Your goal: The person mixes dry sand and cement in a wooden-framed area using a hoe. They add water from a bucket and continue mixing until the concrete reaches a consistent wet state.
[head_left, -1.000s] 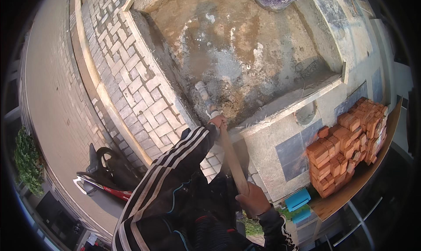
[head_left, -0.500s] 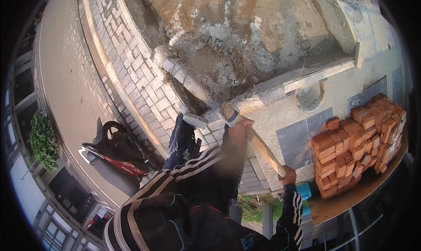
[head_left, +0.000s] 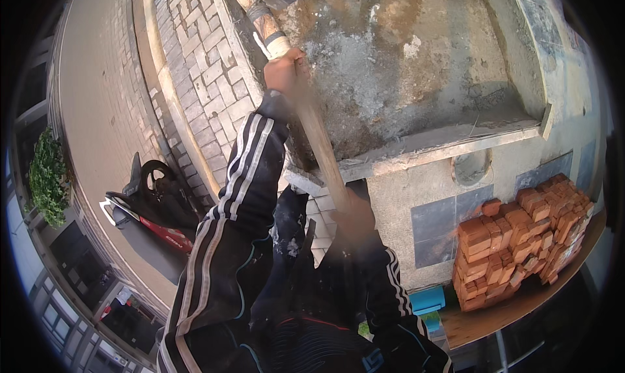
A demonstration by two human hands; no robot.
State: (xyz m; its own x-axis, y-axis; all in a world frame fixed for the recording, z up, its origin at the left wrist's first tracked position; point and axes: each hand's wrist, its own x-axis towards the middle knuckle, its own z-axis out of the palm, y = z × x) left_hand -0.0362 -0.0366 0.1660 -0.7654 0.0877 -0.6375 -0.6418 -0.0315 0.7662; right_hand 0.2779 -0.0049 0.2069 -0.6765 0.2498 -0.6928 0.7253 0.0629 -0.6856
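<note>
My left hand (head_left: pixel 284 73) grips a long wooden tool handle (head_left: pixel 317 135) high up, just below a pale wrapped band. Lower down, my right hand (head_left: pixel 355 215), somewhat blurred, is closed round the same handle. The handle slants up and to the left across the near left corner of a low-walled bed (head_left: pixel 430 135). Grey binding (head_left: pixel 259 12) wraps its far part. The tool's working end is not clearly seen at the top edge. Under the handle lies the bed's brown floor with grey, wet-looking smears (head_left: pixel 345 67).
Stacked red bricks (head_left: pixel 498 243) stand on a board (head_left: pixel 482 324) at right. A round bucket-like container (head_left: pixel 470 168) sits outside the bed's near wall. Grey tiles (head_left: pixel 433 230) lie beside it. Left are block paving (head_left: pixel 202 67) and a parked motorbike (head_left: pixel 153 223). Something blue (head_left: pixel 426 300) is near the bricks.
Both hands have moved the handle forward and to the left over the bed; my left arm is now stretched out. The grey heap in the near left corner no longer shows there.
</note>
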